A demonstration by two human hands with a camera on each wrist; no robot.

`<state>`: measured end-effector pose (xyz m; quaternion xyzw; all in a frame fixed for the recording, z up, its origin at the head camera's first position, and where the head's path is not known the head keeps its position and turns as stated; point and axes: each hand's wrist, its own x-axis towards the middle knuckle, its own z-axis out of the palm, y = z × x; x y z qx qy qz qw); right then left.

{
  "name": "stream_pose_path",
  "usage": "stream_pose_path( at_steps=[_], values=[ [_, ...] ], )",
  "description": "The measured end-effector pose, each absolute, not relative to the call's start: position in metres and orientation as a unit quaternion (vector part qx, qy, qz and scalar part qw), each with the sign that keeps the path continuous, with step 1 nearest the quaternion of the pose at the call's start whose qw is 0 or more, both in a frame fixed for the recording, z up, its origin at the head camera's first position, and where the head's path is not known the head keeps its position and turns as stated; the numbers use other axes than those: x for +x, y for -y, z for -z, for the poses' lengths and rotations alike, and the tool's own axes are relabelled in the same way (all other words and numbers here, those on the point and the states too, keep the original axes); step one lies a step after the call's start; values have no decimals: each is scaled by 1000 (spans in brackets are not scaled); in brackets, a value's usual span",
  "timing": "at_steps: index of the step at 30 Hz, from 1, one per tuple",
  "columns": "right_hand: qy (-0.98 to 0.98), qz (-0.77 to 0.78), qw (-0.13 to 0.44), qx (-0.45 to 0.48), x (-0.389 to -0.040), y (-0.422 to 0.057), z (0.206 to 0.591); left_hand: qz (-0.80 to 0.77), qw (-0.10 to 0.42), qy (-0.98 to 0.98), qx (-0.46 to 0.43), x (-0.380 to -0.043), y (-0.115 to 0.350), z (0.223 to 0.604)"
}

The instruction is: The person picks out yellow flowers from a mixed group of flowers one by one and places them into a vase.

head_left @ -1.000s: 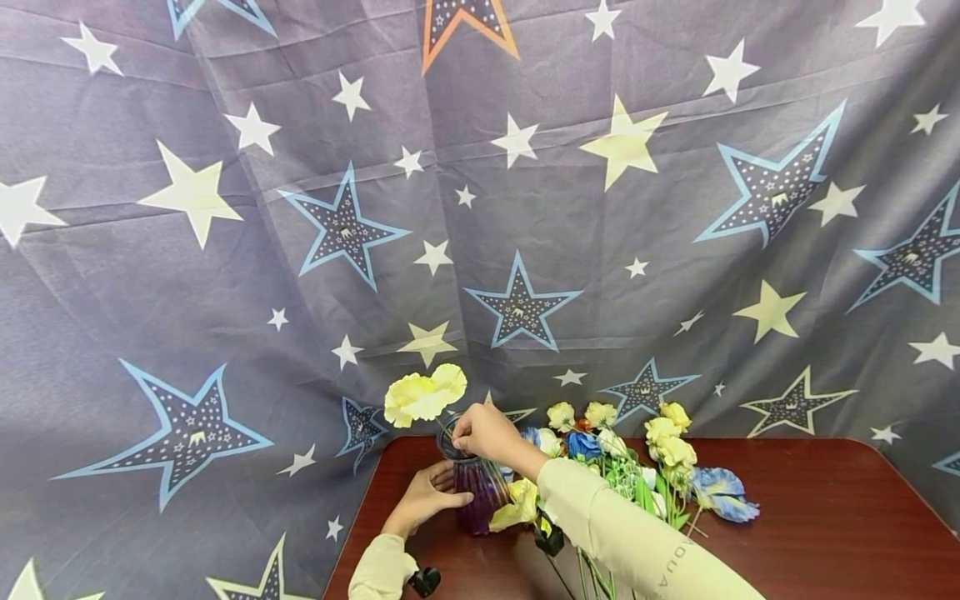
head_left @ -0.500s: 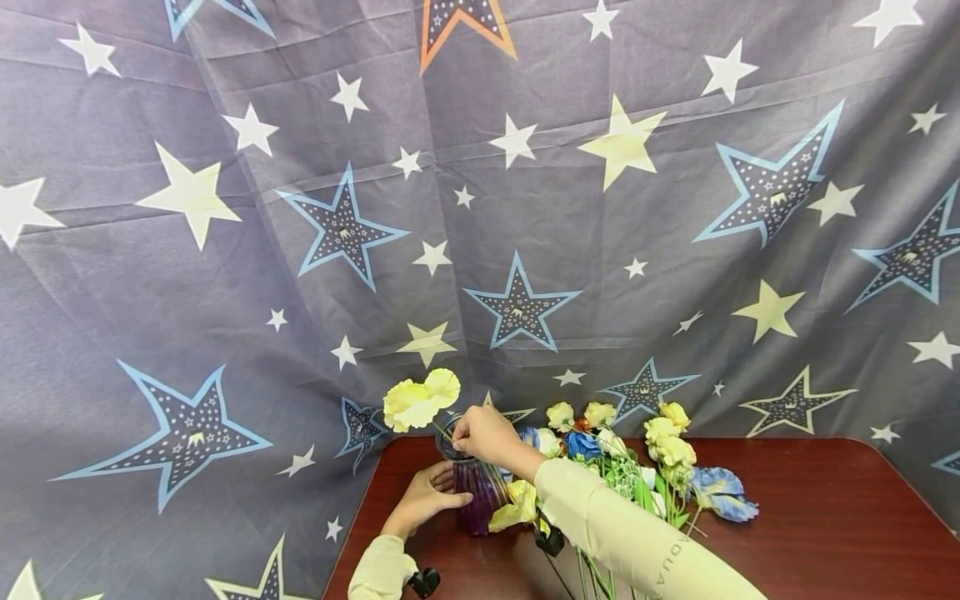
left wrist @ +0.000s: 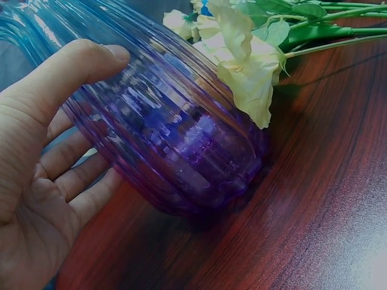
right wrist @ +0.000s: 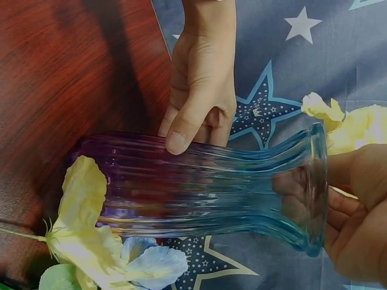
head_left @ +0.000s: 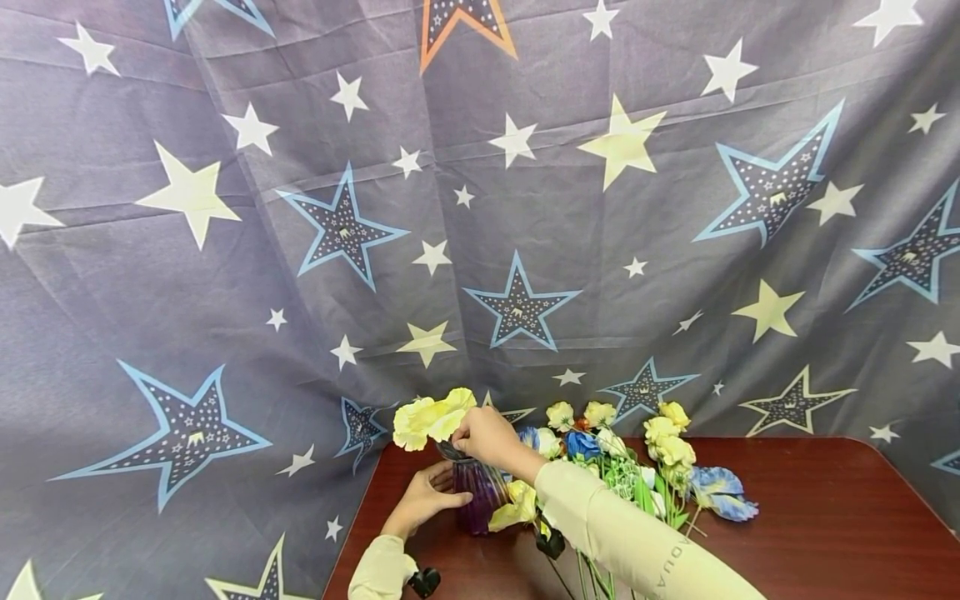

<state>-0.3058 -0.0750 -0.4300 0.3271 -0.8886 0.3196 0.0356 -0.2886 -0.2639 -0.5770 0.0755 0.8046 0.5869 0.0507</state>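
Observation:
A ribbed glass vase [head_left: 474, 498], purple at the base and blue toward the flared mouth, stands upright on the table. Around its side my left hand [head_left: 422, 502] grips it, thumb in front and fingers behind, as the left wrist view shows. At the mouth, my right hand [head_left: 486, 435] pinches the stem of a yellow flower [head_left: 431, 418]. The bloom hangs just over the left side of the rim, and its stem is mostly hidden by the fingers. In the right wrist view the right hand [right wrist: 363, 211] is right against the rim, the yellow petals [right wrist: 360, 127] beyond it.
Close to the vase's right side lies another yellow flower [head_left: 517, 507]. A heap of artificial flowers, white, yellow and blue with green stems [head_left: 626, 479], spreads under the right forearm. A blue flower [head_left: 723, 494] is at its right end. Star-patterned cloth [head_left: 525, 208] hangs behind the table [head_left: 832, 517].
The yellow flower first dips slightly left, then comes lower and closer over the vase mouth, now covering much of the rim. The left hand and the vase keep their place.

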Motion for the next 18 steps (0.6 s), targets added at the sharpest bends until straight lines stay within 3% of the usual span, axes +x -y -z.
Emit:
stream_pose_path(
  at_steps=[18],
  values=[
    [873, -345, 45, 340, -309, 64, 415, -587, 63, -804, 66, -289, 266, 579]
  ],
)
